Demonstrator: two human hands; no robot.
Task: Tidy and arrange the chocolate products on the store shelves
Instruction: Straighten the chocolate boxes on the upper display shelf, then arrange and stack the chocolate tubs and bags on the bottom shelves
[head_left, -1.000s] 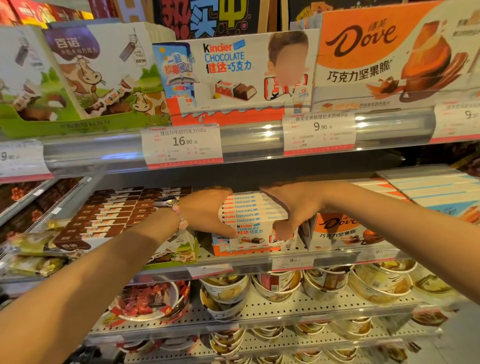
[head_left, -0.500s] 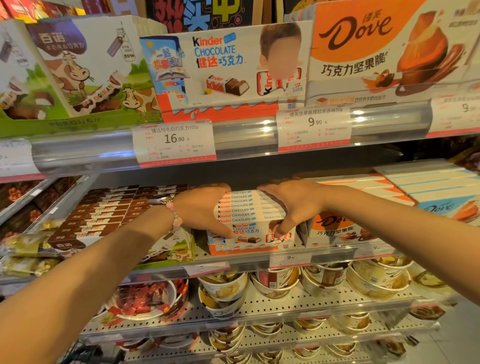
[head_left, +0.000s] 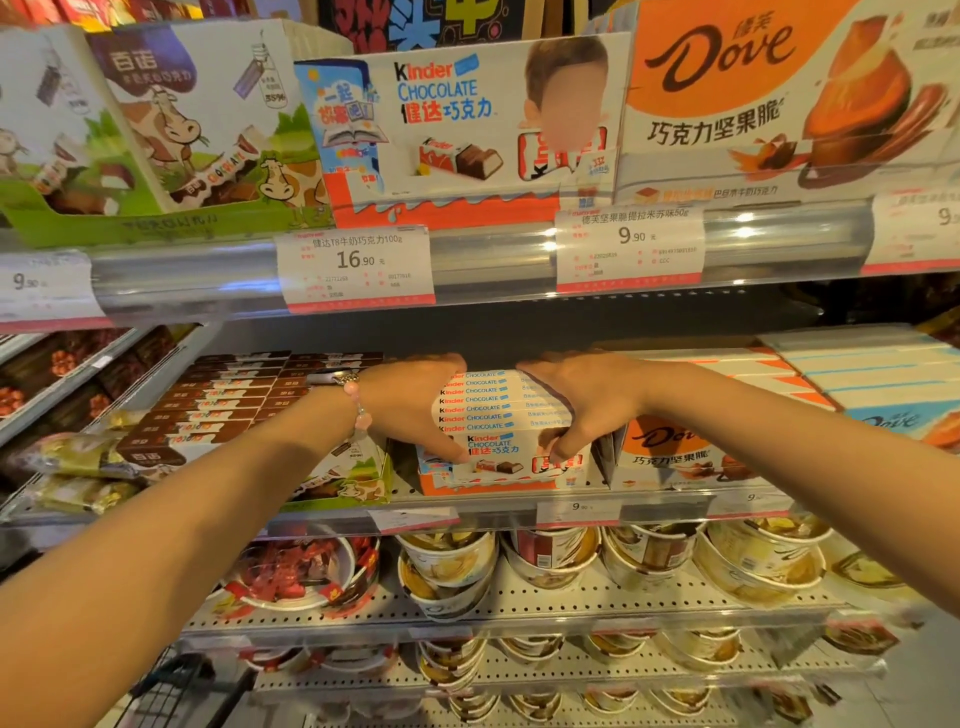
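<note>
Kinder boxes (head_left: 493, 410) upright, fronts outward

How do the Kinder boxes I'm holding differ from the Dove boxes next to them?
The Kinder boxes are white with blue and red lettering; the Dove boxes have orange fronts with brown script. Both hands, left hand and right hand, grip the Kinder row; the Dove row is untouched. Both rows stand on edge on the same shelf.

Warm, bright store light cast from overhead. Glare seen on clear shelf rail (head_left: 519, 260). Deep shadow held beneath upper shelf. Edges bent by wide-angle lens. Lower tubs (head_left: 753, 561) softly blurred.
</note>
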